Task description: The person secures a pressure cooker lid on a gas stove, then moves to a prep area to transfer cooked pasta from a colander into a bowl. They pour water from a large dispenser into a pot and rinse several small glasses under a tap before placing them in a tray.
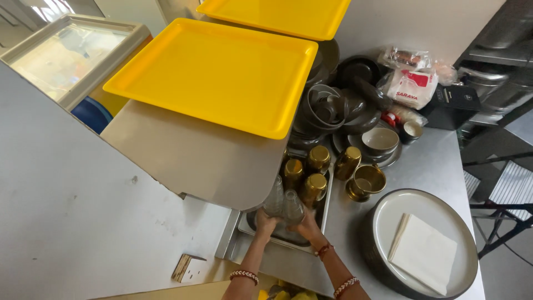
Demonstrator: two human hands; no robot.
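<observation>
- Our left hand [265, 223] is wrapped around the base of one clear glass [274, 199], and our right hand [307, 226] is wrapped around a second clear glass [292, 208] just beside it; both stand bottom-up at about 6 o'clock in the steel tray [233, 239].
- The two glasses touch or nearly touch, so we judge it wise to keep the grips low and firm and move them straight, without knocking one against the other.
- Brass tumblers [311, 166] crowd the tray at 12 o'clock from our hands; we would keep the glasses clear of them, since they stand close enough to be clipped.
- The overhanging grey shelf [194, 155] sits at 10 o'clock, right above the glasses, so any lift looks cramped; a tilt toward us seems safer.
- A white pouch with a red label [412, 88] lies at 2 o'clock, far end of the counter, soft and crumpled.
- A clear wrapped packet [404, 57] rests just behind it, contents too small to tell.
- A dark box [451, 105] stands at 2 o'clock, right of the pouch, upright and rectangular.
- A folded white napkin [423, 253] lies on the big round plate [383, 222] at 3 o'clock.
- Two yellow trays [216, 72] rest on top of the shelf at 11 o'clock.
</observation>
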